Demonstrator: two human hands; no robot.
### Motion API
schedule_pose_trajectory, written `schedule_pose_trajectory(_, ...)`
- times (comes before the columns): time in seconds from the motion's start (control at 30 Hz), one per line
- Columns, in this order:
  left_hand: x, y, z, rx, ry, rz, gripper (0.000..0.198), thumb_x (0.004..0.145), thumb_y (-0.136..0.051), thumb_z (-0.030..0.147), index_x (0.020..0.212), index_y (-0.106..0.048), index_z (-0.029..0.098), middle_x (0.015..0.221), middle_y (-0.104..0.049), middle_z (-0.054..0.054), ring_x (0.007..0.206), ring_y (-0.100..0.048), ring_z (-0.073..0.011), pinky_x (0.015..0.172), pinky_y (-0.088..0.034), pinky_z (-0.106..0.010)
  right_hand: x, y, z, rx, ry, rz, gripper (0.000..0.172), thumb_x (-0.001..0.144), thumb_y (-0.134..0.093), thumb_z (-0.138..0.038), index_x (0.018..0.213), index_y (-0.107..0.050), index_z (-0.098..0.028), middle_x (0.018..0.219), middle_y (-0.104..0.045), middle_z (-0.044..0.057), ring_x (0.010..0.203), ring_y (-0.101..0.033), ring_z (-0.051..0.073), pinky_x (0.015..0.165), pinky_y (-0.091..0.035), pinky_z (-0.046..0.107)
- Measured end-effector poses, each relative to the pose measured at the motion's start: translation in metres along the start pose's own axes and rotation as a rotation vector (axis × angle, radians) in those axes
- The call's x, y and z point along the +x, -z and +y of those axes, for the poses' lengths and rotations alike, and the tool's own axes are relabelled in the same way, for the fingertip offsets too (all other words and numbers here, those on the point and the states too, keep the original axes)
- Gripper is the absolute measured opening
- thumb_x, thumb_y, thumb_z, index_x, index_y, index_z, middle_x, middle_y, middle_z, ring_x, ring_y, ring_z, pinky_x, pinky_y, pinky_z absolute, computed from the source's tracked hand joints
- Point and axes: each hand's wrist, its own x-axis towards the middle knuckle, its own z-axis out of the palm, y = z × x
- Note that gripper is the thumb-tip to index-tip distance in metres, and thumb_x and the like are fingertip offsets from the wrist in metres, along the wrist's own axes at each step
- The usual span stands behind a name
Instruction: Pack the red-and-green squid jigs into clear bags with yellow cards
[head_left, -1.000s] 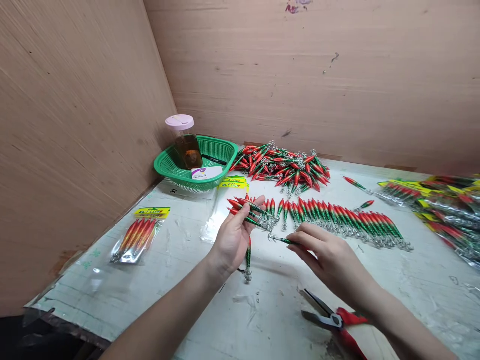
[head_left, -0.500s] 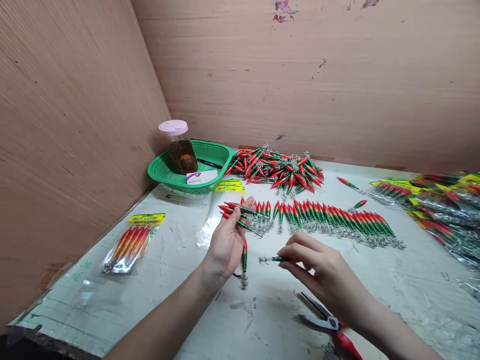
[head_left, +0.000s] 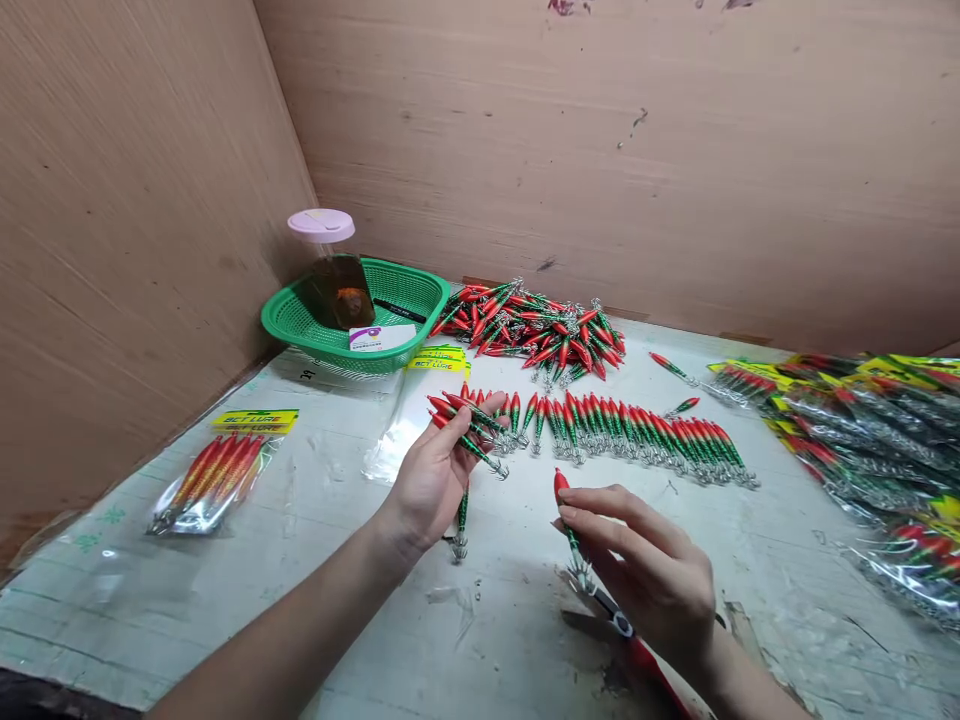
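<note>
My left hand is palm up and holds a small bunch of red-and-green squid lures across its fingers. One more lure hangs or lies just below that hand. My right hand pinches a single lure upright-ish, red tip up, hooks down near the table. Behind both hands a long row of lures lies side by side on the table. A loose heap of the same lures sits farther back.
A green basket at the back left holds a pink-lidded jar and a card. A packed bag of orange lures lies at left. Stacked packed bags fill the right. Red-handled pliers lie under my right hand. Wooden walls enclose the back and left.
My right hand has turned its single lure from lying sideways to pointing red tip up and has moved a little nearer me. The left hand keeps its bunch. The view shifted right.
</note>
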Motion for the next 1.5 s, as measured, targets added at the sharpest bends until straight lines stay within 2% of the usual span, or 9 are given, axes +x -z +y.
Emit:
schedule_pose_trajectory(0.13, 0.0, -0.002, 0.001, 0.018, 0.0, -0.022, 0.025, 0.09, -0.053, 0.02, 0.106, -0.069, 0.011, 0.114, -0.07, -0.012, 0.108, -0.063, -0.0231, 0.1, -0.045, -0.036, -0.009, 0.002, 0.007, -0.049, 0.082, -0.048, 0.046, 0.082, -0.054, 0.0, 0.121, -0.059, -0.022, 0.103, -0.066, 0.012, 0.086, -0.064, 0.02, 0.068, -0.054, 0.036)
schedule_pose_trajectory(0.23, 0.0, -0.003, 0.001, 0.031, 0.005, -0.04, 0.025, 0.088, -0.056, 0.022, 0.105, -0.07, 0.011, 0.114, -0.069, -0.012, 0.109, -0.062, -0.0243, 0.101, -0.044, -0.037, -0.005, -0.002, 0.015, -0.079, 0.213, -0.152, 0.038, 0.085, -0.051, -0.002, 0.12, -0.058, -0.016, 0.104, -0.066, 0.015, 0.092, -0.061, 0.022, 0.072, -0.053, 0.037)
schedule_pose_trajectory(0.37, -0.001, -0.001, 0.0, 0.053, -0.003, -0.05, 0.025, 0.086, -0.06, 0.023, 0.105, -0.071, 0.012, 0.114, -0.069, -0.012, 0.109, -0.062, -0.0251, 0.1, -0.044, -0.038, 0.01, -0.026, 0.028, -0.109, 0.36, -0.355, 0.023, 0.093, -0.041, -0.008, 0.101, -0.061, -0.014, 0.094, -0.068, 0.013, 0.082, -0.061, 0.019, 0.065, -0.051, 0.031)
schedule_pose_trajectory(0.53, -0.002, -0.001, 0.002, 0.061, 0.026, -0.047, 0.025, 0.086, -0.058, 0.023, 0.105, -0.07, 0.012, 0.114, -0.069, -0.012, 0.106, -0.063, -0.0247, 0.097, -0.045, -0.037, 0.013, -0.053, 0.037, -0.063, 0.368, -0.385, 0.026, 0.096, -0.036, -0.011, 0.093, -0.061, -0.016, 0.086, -0.068, 0.008, 0.071, -0.058, 0.014, 0.059, -0.049, 0.026)
schedule_pose_trajectory(0.77, -0.007, -0.004, -0.002, 0.162, 0.057, -0.067, 0.021, 0.083, -0.063, 0.027, 0.098, -0.071, 0.013, 0.107, -0.072, -0.012, 0.101, -0.065, -0.0251, 0.098, -0.041, -0.039, 0.026, -0.016, 0.028, -0.015, -0.132, -0.052, 0.017, 0.09, -0.039, -0.008, 0.092, -0.053, -0.019, 0.08, -0.057, 0.005, 0.071, -0.056, 0.014, 0.058, -0.047, 0.025)
schedule_pose_trajectory(0.93, -0.014, -0.006, -0.009, 0.285, 0.072, -0.147, 0.021, 0.079, -0.068, 0.029, 0.096, -0.07, 0.016, 0.103, -0.073, -0.01, 0.101, -0.063, -0.0253, 0.096, -0.041, -0.038, 0.057, -0.001, 0.015, 0.293, -0.618, -0.163, 0.017, 0.085, -0.058, -0.035, 0.085, -0.062, -0.018, 0.075, -0.063, 0.003, 0.066, -0.057, 0.013, 0.056, -0.046, 0.025)
schedule_pose_trajectory(1.07, -0.017, -0.006, -0.013, 0.321, 0.069, -0.147, 0.018, 0.079, -0.068, 0.026, 0.094, -0.07, 0.017, 0.102, -0.072, -0.008, 0.103, -0.062, -0.0246, 0.096, -0.041, -0.036, 0.061, -0.014, 0.015, 0.418, -0.741, -0.222, 0.025, 0.073, -0.071, -0.04, 0.076, -0.06, -0.017, 0.068, -0.062, 0.0, 0.058, -0.052, 0.011, 0.051, -0.041, 0.024)
schedule_pose_trajectory(1.23, -0.014, -0.005, -0.016, 0.318, 0.075, -0.207, 0.022, 0.082, -0.064, 0.026, 0.101, -0.07, 0.017, 0.107, -0.071, -0.008, 0.109, -0.059, -0.0246, 0.1, -0.039, -0.036, 0.054, -0.025, 0.024, 0.631, -0.88, -0.207, 0.036, 0.059, -0.08, -0.036, 0.078, -0.057, -0.016, 0.073, -0.062, 0.0, 0.067, -0.059, 0.013, 0.061, -0.046, 0.027)
schedule_pose_trajectory(1.5, -0.012, -0.001, -0.014, 0.398, 0.089, -0.122, 0.019, 0.079, -0.066, 0.032, 0.088, -0.071, 0.016, 0.098, -0.073, -0.009, 0.101, -0.063, -0.0249, 0.098, -0.039, -0.037, 0.05, -0.028, 0.023, 0.671, -0.915, -0.18, 0.02, 0.064, -0.072, -0.024, 0.077, -0.059, -0.016, 0.069, -0.058, -0.003, 0.061, -0.048, 0.008, 0.056, -0.035, 0.023)
